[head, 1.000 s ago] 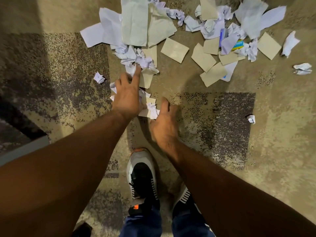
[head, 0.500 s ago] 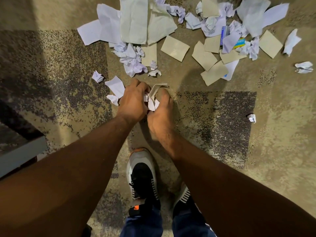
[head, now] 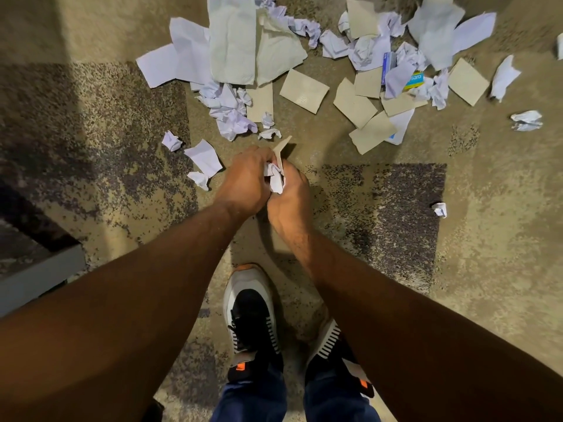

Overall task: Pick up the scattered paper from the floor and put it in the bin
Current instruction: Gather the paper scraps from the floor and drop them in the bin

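Gathering a first handful of scattered paper off the carpet.

Both the left hand (head: 245, 182) and right hand (head: 289, 197) are pressed together around a wad of crumpled scraps (head: 275, 178), probably to compact it for carrying. Most of the loose paper (head: 359, 100) lies on the floor (head: 487, 239) beyond; no bin is in view.

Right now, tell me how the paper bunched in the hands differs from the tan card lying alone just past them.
The bunched paper is crumpled; the tan card lies flat. The bunch is mostly white with one tan strip sticking out, while the card is plain tan. The bunch is clamped between the left hand and right hand, above the carpet; the card rests untouched on the carpet. Both are scrap to be binned.
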`<state>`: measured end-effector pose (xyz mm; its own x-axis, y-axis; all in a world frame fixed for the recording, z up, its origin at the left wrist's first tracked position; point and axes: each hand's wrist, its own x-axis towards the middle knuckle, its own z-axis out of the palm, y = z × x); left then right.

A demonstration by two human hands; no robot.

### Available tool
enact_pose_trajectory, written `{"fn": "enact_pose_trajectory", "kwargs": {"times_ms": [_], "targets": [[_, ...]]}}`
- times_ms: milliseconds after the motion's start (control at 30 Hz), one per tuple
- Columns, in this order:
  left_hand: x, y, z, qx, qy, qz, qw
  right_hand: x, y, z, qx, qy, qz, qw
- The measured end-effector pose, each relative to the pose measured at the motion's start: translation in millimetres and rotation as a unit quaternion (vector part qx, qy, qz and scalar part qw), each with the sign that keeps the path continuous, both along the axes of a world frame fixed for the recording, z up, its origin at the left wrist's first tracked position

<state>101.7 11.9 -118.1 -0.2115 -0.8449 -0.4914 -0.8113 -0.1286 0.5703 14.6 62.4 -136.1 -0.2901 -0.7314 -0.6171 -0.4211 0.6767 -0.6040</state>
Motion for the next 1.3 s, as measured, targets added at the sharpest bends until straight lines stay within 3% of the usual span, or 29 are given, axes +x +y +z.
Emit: {"fn": "enact_pose_trajectory", "kwargs": {"times_ms": [300,467,800,1100,1300], "targets": [[-32,-45,68,-0.07,0.057,-0.021,0.996,-35,-40,82,-0.077,-0.011,-0.046,0.996],[-75,-99,130,-0.172,0.083,-0.044,0.981,-82,-91,157,-0.135,0.015,-0.034,0.99],[-158,-204,252,-0.306,0.172,-0.055,0.935,-151,-189,271,-0.319,0.092,-0.078,0.94],[-184,-272,269,-0.246,0.163,0.052,0.954,-189,-262,294,-0.245,0.058,-0.082,0.964],[-181,-282,266,-0.223,0.168,0.011,0.96,-197,-275,294,-0.224,0.033,-0.061,0.972]]}}
